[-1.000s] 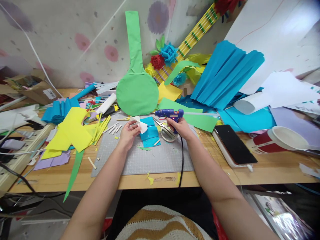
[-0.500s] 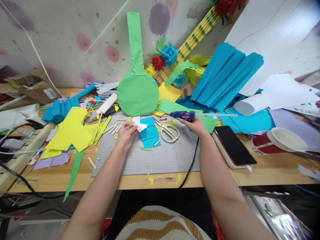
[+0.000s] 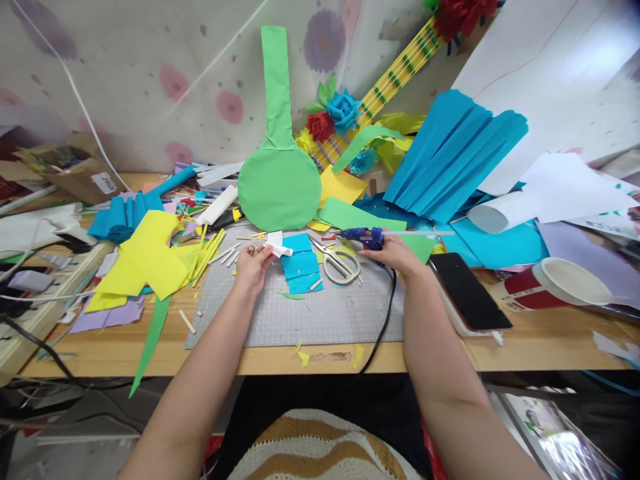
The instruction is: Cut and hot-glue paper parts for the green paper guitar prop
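Between the fingertips of my left hand (image 3: pixel 253 267) is a small folded piece of white paper (image 3: pixel 280 249). My right hand (image 3: pixel 393 253) grips a blue hot glue gun (image 3: pixel 364 236), its nozzle pointing left and a long glue stick (image 3: pixel 425 233) jutting from its back. Blue paper pieces (image 3: pixel 302 265) lie flat on the grey cutting mat (image 3: pixel 310 320) between my hands. Scissors (image 3: pixel 341 265) with pale handles rest beside them, blades partly spread. Behind my left hand leans a green paper-covered banjo-like shape (image 3: pixel 280 187), round below with a straight neck.
Yellow paper (image 3: pixel 145 260) and short white sticks (image 3: pixel 229 255) lie on the left. At the right are a phone (image 3: pixel 470 290) and a paper cup (image 3: pixel 545 283). Pleated blue paper (image 3: pixel 450 153) and a yellow paper guitar (image 3: pixel 395 77) stand behind. The black cord (image 3: pixel 384 327) hangs over the table edge.
The glue gun and my right hand have moved slightly left and down. My left hand still pinches the white paper, and the whole view has shifted a little.
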`<state>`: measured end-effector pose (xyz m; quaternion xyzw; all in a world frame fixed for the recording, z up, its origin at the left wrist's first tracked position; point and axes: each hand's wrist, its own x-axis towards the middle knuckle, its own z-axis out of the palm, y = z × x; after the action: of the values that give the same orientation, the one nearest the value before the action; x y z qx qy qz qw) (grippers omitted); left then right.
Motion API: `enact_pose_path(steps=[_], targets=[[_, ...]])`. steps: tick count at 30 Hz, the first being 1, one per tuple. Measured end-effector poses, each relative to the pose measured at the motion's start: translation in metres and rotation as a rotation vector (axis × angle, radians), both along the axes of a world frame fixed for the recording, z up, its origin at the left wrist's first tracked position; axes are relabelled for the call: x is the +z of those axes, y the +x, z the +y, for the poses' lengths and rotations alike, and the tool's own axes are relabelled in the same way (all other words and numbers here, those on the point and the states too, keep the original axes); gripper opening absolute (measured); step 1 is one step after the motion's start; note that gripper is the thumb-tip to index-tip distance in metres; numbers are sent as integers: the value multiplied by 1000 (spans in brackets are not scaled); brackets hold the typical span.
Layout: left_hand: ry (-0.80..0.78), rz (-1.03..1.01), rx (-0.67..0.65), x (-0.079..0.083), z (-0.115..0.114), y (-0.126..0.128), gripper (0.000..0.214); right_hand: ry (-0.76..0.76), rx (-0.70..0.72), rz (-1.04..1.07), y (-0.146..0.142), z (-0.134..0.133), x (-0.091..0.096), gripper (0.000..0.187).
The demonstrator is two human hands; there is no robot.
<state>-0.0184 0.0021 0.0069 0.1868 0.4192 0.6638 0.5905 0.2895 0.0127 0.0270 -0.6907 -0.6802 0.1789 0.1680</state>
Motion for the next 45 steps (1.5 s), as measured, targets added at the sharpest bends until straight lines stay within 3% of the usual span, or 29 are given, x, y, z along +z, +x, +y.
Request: enact_pose_path(steps=[4, 7, 9, 11, 14, 17, 21, 29, 37, 40, 42, 45], targets=[[-1, -40, 34, -3, 4, -1, 34, -138, -119, -213, 0, -20, 25, 42], [-4, -54, 25, -5, 5, 1, 33, -205, -104, -179, -22, -32, 32, 40], [4, -56, 6, -6, 6, 3, 33, -97, -28, 17, -51, -33, 29, 36], [15, -54, -9, -7, 5, 5, 33, -59, 93, 403, -87, -28, 21, 34], [32, -44, -10, -9, 4, 6, 34, -236, 138, 909, -139, -15, 7, 39], [29, -34, 7, -8, 2, 6, 37, -278, 55, 1061, -172, -4, -5, 46], [37, -13, 19, -6, 1, 7, 40, -238, 44, 1107, -184, 4, -16, 47], [24, 8, -64, -2, -2, 8, 36, -179, 50, 1093, -177, 6, -24, 39], [28, 108, -57, 0, -7, 12, 39, -149, 107, 965, -172, 4, -22, 36], [18, 104, 7, 0, -6, 11, 43, -79, 148, 720, -157, 0, -10, 32], [-2, 87, 46, -1, -4, 9, 44, 68, 159, 418, -139, -5, 1, 26], [-18, 65, 63, -2, -2, 5, 41, 91, 160, -9, -107, -16, 12, 18]])
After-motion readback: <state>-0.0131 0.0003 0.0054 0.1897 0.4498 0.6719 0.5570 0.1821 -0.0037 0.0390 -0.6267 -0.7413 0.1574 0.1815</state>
